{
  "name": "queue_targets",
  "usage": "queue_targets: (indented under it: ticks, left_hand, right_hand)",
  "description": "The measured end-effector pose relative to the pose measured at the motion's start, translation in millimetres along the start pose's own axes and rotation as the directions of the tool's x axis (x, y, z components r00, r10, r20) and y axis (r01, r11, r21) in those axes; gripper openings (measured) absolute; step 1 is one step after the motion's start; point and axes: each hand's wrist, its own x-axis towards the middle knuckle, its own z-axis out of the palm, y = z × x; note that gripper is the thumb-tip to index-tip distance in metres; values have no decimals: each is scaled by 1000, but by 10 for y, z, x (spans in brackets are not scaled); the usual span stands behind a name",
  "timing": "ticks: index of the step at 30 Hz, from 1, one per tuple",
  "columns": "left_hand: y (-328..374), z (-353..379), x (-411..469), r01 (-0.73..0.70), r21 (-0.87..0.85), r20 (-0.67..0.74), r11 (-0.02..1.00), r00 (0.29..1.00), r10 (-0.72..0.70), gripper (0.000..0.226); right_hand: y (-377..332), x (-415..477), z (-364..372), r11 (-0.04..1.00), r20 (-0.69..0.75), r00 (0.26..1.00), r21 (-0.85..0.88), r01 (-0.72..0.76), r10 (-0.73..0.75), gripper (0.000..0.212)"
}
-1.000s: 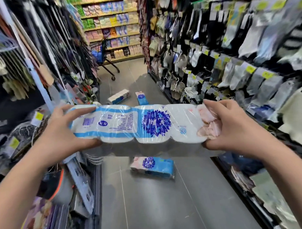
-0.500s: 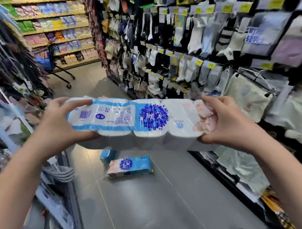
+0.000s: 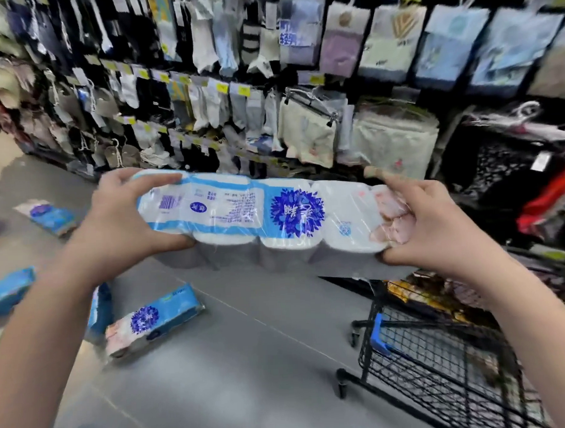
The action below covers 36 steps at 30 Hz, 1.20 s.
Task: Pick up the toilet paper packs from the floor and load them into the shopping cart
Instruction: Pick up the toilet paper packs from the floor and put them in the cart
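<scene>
I hold a long white and blue toilet paper pack [image 3: 258,214] level at chest height. My left hand [image 3: 115,226] grips its left end, and my right hand [image 3: 432,221] grips its pink right end. A black wire shopping cart [image 3: 440,362] with a blue corner guard stands at the lower right, below my right forearm. Several more packs lie on the grey floor: one [image 3: 153,320] below my left arm, another [image 3: 50,215] further back on the left, and a third [image 3: 8,290] at the left edge.
A rack of hanging socks [image 3: 206,98] and bagged textiles [image 3: 394,142] lines the aisle behind the held pack. Dark and red garments [image 3: 546,204] hang at the right, just above the cart. Grey floor [image 3: 248,359] stretches between the cart and the fallen packs.
The view has swung to the right, so the cart has come into sight at the lower right. Both hands keep the same hold on the pack.
</scene>
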Motion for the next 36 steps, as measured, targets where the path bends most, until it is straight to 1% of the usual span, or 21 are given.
queue_targets:
  ticks: [6, 11, 13, 19, 22, 26, 31, 34, 36]
  left_hand:
    - [731, 616, -41, -139, -41, 79, 990, 987, 141, 87]
    - [1378, 1171, -241, -207, -97, 129, 974, 967, 218, 89]
    - [1665, 1463, -350, -210, -84, 155, 974, 963, 221, 90]
    - [2360, 2265, -639, -208, -130, 210, 969, 950, 232, 103]
    - [2583, 2581, -735, -213, -121, 237, 970, 942, 237, 109]
    - [2779, 2923, -754, -196, -112, 282, 974, 934, 220, 104]
    - [2886, 3283, -631, -187, -119, 350, 975, 911, 218, 107]
    - [2896, 3509, -518, -191, -115, 367, 975, 904, 220, 113]
    - [2893, 3672, -433, -175, -120, 384, 977, 900, 208, 113]
  right_hand:
    - [774, -682, -422, 990, -63, 989, -29, -136, 134, 115]
    - [1463, -1230, -738, 975, -99, 971, -9, -221, 219, 118]
    - [1794, -1457, -870, 969, -102, 964, -16, -248, 245, 118]
    - [2700, -2004, -1185, 948, -114, 942, 2, -318, 316, 119]
    - [3025, -2164, -1278, 937, -110, 932, -5, -348, 346, 119]
    - [3349, -2287, -1312, 918, -114, 912, -5, -396, 393, 120]
    - [3627, -2267, -1230, 884, -114, 879, -18, -467, 462, 121]
    - [3746, -2207, -1132, 861, -111, 856, -9, -508, 504, 120]
    - [3823, -2136, -1055, 843, -104, 839, -19, -538, 533, 120]
